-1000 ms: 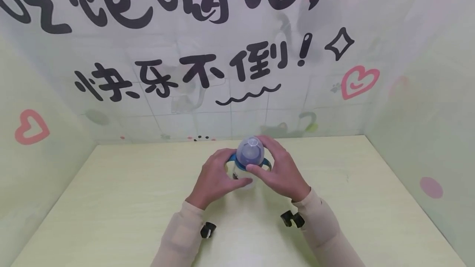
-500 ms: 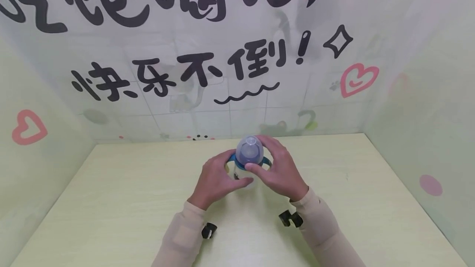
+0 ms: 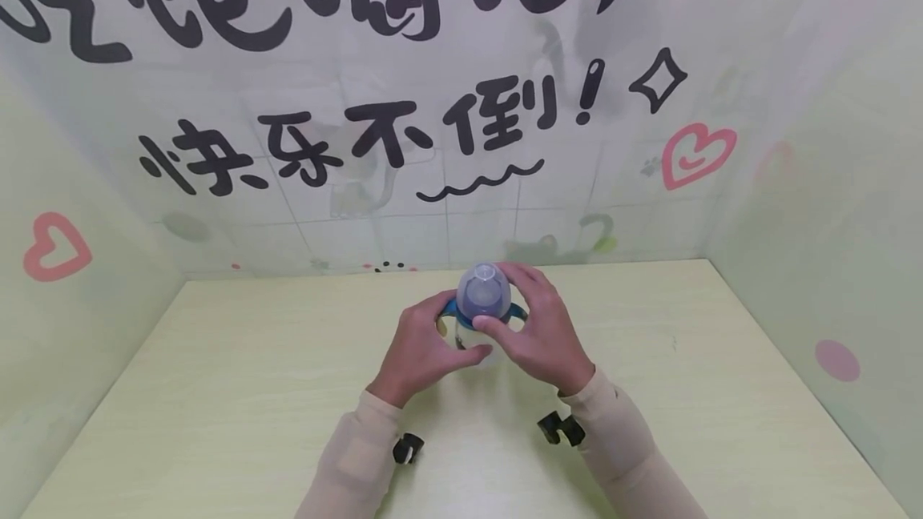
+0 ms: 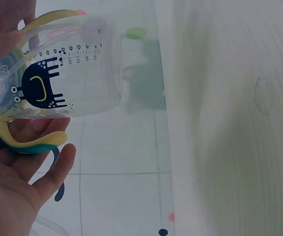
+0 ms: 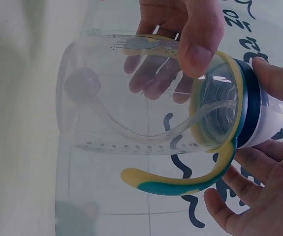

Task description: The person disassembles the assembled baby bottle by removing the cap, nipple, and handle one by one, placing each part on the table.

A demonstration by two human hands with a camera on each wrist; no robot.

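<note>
Both hands hold a clear baby bottle [image 3: 472, 337] upright, at the middle back of the table in the head view. My left hand [image 3: 418, 349] is around the body, thumb across the front and fingers behind. My right hand [image 3: 550, 335] grips the collar under the bluish domed cap [image 3: 484, 293], its thumb at the front. A dark cartoon print [image 4: 39, 88] and volume marks show in the left wrist view. The right wrist view shows a yellow-and-teal handle [image 5: 180, 186] and a straw [image 5: 153, 136] with a round weight inside. The bottle looks dry, its base raised above the tabletop.
A pale wood-grain table [image 3: 238, 391] lies below. Behind it hangs a white printed sheet [image 3: 404, 231] with black writing, and more sheet covers both sides. Black camera mounts [image 3: 561, 428] sit at the wrists, below the sleeves' cuffs.
The right wrist and forearm have shifted slightly left and turned a little. The bottle has moved a touch left. Both hands keep their hold.
</note>
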